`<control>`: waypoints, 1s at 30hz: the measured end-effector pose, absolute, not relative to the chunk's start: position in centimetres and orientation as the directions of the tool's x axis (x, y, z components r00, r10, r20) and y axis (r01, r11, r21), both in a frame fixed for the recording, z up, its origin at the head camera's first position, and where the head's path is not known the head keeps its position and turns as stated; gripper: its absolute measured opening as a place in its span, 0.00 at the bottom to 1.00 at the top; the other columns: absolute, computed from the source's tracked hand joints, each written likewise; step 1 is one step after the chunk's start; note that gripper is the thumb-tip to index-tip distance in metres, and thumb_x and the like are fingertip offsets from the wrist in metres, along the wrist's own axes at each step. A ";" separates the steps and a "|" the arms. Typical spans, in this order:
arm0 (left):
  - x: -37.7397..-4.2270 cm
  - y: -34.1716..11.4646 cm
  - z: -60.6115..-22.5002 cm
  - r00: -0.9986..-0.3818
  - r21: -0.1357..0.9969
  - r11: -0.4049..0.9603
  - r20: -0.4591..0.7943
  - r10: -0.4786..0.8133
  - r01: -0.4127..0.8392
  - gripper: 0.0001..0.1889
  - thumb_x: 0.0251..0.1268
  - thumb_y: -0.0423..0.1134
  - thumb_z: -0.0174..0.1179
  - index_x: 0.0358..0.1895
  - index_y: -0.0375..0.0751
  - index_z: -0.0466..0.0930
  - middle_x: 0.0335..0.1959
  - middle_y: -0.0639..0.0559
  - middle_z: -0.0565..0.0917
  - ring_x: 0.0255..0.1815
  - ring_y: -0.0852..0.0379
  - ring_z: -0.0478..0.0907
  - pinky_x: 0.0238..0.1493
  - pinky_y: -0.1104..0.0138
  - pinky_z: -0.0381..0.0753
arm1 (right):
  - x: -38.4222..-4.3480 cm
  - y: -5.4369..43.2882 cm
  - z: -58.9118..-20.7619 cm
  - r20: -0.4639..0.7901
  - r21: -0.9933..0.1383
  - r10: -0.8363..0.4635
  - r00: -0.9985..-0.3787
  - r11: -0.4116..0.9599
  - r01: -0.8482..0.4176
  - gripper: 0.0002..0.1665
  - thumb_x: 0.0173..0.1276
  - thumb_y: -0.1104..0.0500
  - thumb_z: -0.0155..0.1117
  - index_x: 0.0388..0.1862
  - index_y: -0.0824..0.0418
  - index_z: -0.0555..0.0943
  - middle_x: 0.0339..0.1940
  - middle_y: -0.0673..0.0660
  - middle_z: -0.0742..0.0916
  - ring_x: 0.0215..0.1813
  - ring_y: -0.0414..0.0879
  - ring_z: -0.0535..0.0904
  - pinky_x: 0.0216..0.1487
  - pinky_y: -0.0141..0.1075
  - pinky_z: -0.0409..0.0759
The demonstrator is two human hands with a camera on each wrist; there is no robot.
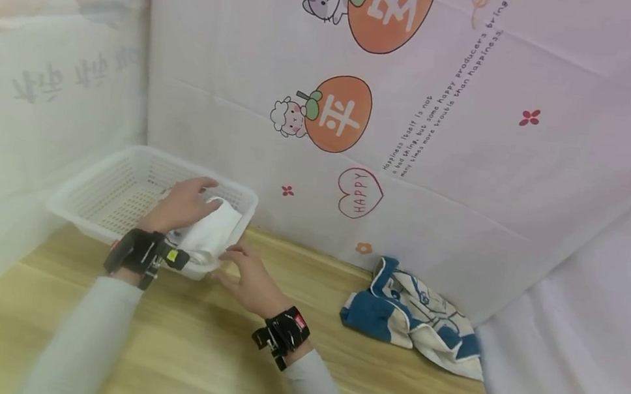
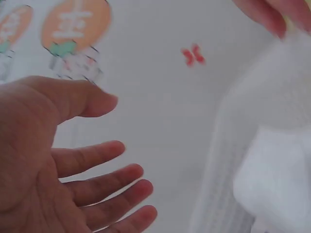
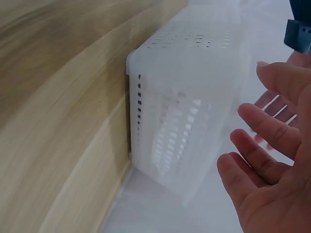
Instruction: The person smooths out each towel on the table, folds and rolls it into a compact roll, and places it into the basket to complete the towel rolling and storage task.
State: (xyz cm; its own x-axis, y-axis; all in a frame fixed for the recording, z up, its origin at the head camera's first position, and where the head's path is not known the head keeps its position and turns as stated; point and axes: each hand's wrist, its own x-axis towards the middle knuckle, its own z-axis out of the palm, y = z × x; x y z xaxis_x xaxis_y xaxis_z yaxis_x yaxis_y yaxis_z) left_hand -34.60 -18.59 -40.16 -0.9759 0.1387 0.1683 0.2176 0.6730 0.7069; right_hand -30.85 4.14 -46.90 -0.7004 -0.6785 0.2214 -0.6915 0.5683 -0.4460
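A white plastic basket [image 1: 98, 187] with slotted sides stands at the left, against the back covering. In its right end lies a folded white cloth [image 1: 216, 227], which also shows as a blurred white bundle [image 2: 277, 179] in the left wrist view. My left hand [image 1: 181, 205] hovers over the basket beside the cloth, thumb and fingers spread with nothing between them. At the basket's near right corner is my right hand [image 1: 252, 281]. Its fingers are loosely bent and hold nothing in the right wrist view, near the basket wall [image 3: 189, 82].
A crumpled blue and white towel [image 1: 413, 314] lies on the wooden tabletop [image 1: 246, 372] at the right. Behind the table hangs a pale printed covering [image 1: 223, 34], and similar pale sheets close off the left and right sides.
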 end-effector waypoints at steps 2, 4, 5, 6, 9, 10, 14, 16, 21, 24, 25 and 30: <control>-33.3 -16.8 -40.3 -0.961 0.743 0.613 0.248 0.124 0.271 0.27 0.76 0.41 0.54 0.71 0.31 0.67 0.69 0.29 0.72 0.68 0.31 0.70 0.68 0.39 0.70 | -29.9 6.1 -47.0 0.216 -0.495 -0.653 -0.726 0.567 -0.658 0.23 0.76 0.52 0.63 0.64 0.63 0.78 0.68 0.59 0.75 0.69 0.48 0.72 0.71 0.38 0.73; -32.0 -15.0 -41.0 -0.943 0.774 0.544 0.309 0.123 0.324 0.23 0.75 0.39 0.56 0.68 0.32 0.71 0.65 0.32 0.76 0.64 0.35 0.75 0.64 0.41 0.74 | -29.2 8.7 -47.2 0.253 -0.517 -0.628 -0.736 0.556 -0.651 0.22 0.75 0.55 0.63 0.62 0.64 0.78 0.67 0.61 0.76 0.68 0.51 0.72 0.70 0.42 0.74; -31.4 -13.9 -41.5 -0.934 0.780 0.519 0.332 0.131 0.350 0.22 0.74 0.39 0.57 0.66 0.34 0.73 0.63 0.33 0.78 0.62 0.37 0.76 0.63 0.43 0.76 | -29.0 10.1 -47.4 0.280 -0.523 -0.609 -0.742 0.551 -0.650 0.20 0.74 0.57 0.65 0.61 0.65 0.79 0.65 0.62 0.77 0.67 0.52 0.73 0.68 0.45 0.75; -30.9 -13.1 -42.1 -0.928 0.786 0.497 0.345 0.141 0.368 0.21 0.74 0.39 0.57 0.65 0.35 0.75 0.61 0.35 0.80 0.60 0.39 0.77 0.62 0.44 0.77 | -28.9 11.5 -47.6 0.313 -0.525 -0.587 -0.746 0.548 -0.651 0.19 0.72 0.59 0.66 0.59 0.65 0.80 0.64 0.63 0.77 0.66 0.54 0.74 0.67 0.47 0.76; -29.6 -10.5 -44.3 -0.926 0.809 0.452 0.325 0.191 0.377 0.19 0.73 0.41 0.58 0.62 0.37 0.77 0.58 0.39 0.82 0.58 0.44 0.79 0.62 0.46 0.78 | -28.9 16.1 -48.2 0.373 -0.538 -0.493 -0.786 0.576 -0.616 0.18 0.69 0.63 0.69 0.56 0.66 0.82 0.61 0.64 0.80 0.65 0.58 0.75 0.65 0.53 0.76; -29.2 -9.9 -45.2 -0.927 0.808 0.455 0.311 0.211 0.375 0.19 0.72 0.42 0.59 0.62 0.38 0.77 0.57 0.41 0.83 0.58 0.45 0.79 0.61 0.47 0.78 | -28.8 17.7 -48.5 0.378 -0.542 -0.452 -0.808 0.599 -0.589 0.18 0.68 0.63 0.70 0.56 0.66 0.82 0.61 0.65 0.80 0.65 0.60 0.75 0.64 0.55 0.76; -28.1 -7.6 -48.3 -0.934 0.815 0.470 0.234 0.270 0.340 0.19 0.72 0.42 0.59 0.61 0.39 0.78 0.55 0.43 0.85 0.56 0.46 0.81 0.59 0.47 0.79 | -29.1 24.1 -49.6 0.383 -0.512 -0.305 -0.872 0.716 -0.475 0.22 0.66 0.64 0.71 0.59 0.67 0.80 0.61 0.67 0.80 0.65 0.65 0.73 0.64 0.60 0.73; -27.8 -6.7 -49.6 -0.933 0.814 0.475 0.212 0.292 0.333 0.18 0.72 0.41 0.59 0.60 0.40 0.79 0.53 0.44 0.86 0.54 0.48 0.81 0.57 0.48 0.80 | -29.5 27.1 -50.0 0.391 -0.481 -0.245 -0.887 0.767 -0.425 0.26 0.65 0.64 0.71 0.61 0.69 0.78 0.61 0.70 0.79 0.66 0.68 0.71 0.65 0.63 0.69; -27.0 -4.3 -51.8 -0.921 0.836 0.445 0.167 0.351 0.322 0.16 0.71 0.35 0.59 0.58 0.36 0.80 0.49 0.45 0.86 0.50 0.52 0.81 0.55 0.52 0.82 | -29.6 33.6 -50.9 0.338 -0.487 -0.102 -0.936 0.832 -0.267 0.32 0.65 0.64 0.70 0.66 0.74 0.72 0.65 0.77 0.74 0.69 0.73 0.65 0.69 0.66 0.61; -26.4 -3.7 -52.3 -0.918 0.841 0.442 0.148 0.368 0.312 0.15 0.70 0.33 0.60 0.57 0.34 0.81 0.47 0.46 0.86 0.48 0.54 0.81 0.53 0.55 0.82 | -29.8 35.4 -51.9 0.313 -0.488 -0.057 -0.948 0.847 -0.212 0.32 0.66 0.66 0.68 0.67 0.76 0.71 0.65 0.78 0.74 0.69 0.73 0.66 0.69 0.65 0.65; -26.2 -3.6 -52.4 -0.917 0.841 0.441 0.147 0.372 0.314 0.15 0.70 0.33 0.60 0.56 0.34 0.81 0.47 0.46 0.86 0.48 0.54 0.81 0.52 0.56 0.83 | -29.9 35.8 -52.4 0.307 -0.487 -0.044 -0.951 0.851 -0.196 0.31 0.66 0.66 0.67 0.66 0.76 0.73 0.64 0.77 0.76 0.68 0.72 0.67 0.68 0.64 0.67; -25.4 -3.3 -52.9 -0.910 0.834 0.450 0.139 0.390 0.320 0.13 0.71 0.33 0.60 0.56 0.36 0.81 0.47 0.48 0.86 0.47 0.56 0.80 0.51 0.58 0.83 | -29.5 35.9 -54.0 0.325 -0.469 -0.039 -0.945 0.861 -0.197 0.20 0.66 0.66 0.68 0.56 0.72 0.82 0.53 0.71 0.84 0.57 0.66 0.78 0.59 0.59 0.77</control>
State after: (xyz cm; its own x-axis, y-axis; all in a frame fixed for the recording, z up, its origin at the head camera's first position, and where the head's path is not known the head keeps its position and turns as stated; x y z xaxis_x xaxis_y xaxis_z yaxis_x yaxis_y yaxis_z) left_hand -25.41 -3.30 -52.93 -0.9104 0.3897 0.1387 0.3195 0.4496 0.8341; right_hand -29.52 35.90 -54.03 -0.9448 -0.0394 0.3253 -0.1973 0.8611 -0.4687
